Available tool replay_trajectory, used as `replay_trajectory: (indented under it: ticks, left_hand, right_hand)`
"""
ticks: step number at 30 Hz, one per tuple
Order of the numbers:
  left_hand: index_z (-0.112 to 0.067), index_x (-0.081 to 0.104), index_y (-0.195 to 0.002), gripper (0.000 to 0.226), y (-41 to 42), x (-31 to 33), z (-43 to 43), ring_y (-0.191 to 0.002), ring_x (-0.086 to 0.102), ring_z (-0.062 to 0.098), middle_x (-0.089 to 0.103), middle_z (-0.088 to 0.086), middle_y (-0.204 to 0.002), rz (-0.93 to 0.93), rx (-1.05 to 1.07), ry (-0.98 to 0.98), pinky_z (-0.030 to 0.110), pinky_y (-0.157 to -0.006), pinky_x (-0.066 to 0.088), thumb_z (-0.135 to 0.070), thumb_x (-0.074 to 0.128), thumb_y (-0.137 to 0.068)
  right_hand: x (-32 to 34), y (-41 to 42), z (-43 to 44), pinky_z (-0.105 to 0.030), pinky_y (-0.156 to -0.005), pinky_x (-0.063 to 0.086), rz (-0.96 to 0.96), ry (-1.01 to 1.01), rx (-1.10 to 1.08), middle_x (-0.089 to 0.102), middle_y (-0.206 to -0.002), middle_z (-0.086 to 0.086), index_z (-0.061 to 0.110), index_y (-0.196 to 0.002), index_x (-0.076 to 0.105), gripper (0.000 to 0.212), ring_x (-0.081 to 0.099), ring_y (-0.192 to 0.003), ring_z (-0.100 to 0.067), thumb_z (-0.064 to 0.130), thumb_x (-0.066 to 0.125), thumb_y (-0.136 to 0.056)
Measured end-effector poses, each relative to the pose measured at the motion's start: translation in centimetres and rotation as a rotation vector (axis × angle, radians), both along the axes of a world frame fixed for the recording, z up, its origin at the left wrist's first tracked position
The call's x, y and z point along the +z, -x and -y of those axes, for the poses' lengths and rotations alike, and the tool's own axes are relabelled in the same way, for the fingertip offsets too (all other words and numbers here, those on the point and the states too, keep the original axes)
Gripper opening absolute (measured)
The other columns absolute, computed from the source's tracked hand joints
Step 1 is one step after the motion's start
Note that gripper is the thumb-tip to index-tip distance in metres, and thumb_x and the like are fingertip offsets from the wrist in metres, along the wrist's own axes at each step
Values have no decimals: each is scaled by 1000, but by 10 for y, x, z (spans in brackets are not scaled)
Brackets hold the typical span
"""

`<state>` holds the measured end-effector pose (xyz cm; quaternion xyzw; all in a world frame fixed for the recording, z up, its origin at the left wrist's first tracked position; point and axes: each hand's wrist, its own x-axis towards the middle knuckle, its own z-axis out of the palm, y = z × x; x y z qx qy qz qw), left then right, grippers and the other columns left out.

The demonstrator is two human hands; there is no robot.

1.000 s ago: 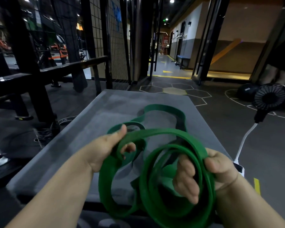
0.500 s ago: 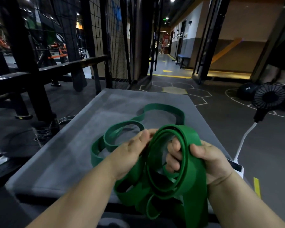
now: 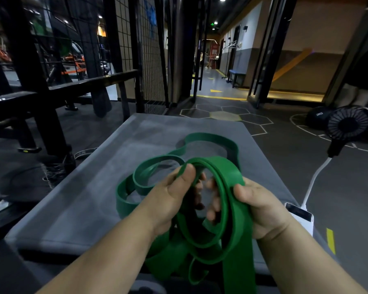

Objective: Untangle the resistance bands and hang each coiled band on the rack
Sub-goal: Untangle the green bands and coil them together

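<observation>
Green resistance bands (image 3: 225, 187) are gripped by the left hand (image 3: 170, 200) and right hand (image 3: 261, 209) — far loops lie on the grey bench (image 3: 77, 204).

**Green on grey**

The flat green rubber resistance bands (image 3: 227, 172) are one solid green, against a plain grey padded platform (image 3: 83, 209). The dark grey gym floor (image 3: 285, 166) carries white hexagon outlines, one hexagon (image 3: 225, 116) filled yellow. The round black fan (image 3: 348, 124) has a white cable (image 3: 314, 180).

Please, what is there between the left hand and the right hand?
In the head view, coils of the green resistance band fill that gap; the left hand and the right hand both grip them.
</observation>
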<state>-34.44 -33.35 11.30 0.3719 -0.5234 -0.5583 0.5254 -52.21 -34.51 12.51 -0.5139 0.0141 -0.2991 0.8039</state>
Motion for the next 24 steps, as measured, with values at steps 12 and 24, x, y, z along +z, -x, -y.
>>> replay_trajectory:
  ticks: [12, 24]
  left_hand:
    - [-18, 68, -71, 31, 6, 9, -12, -42, 54, 4, 59, -6, -50, 2, -147, -8, 14, -44, 43, -17, 48, -95]
    - [-15, 64, -85, 37, 8, 7, -9, -55, 59, 3, 62, -11, -59, -27, -207, -139, 14, -61, 49, 10, 39, -96]
  right_hand:
    - [-2, -2, -3, -45, -99, 48, 15, -33, -10, 67, -111, -17, -4, -119, 60, 33, 64, -105, -31, 6, 63, -88]
    - [10, 0, -2, -55, -111, 32, 202, 3, -53, 56, -134, -21, -8, -136, 44, 43, 47, -131, -40, -1, 47, -94]
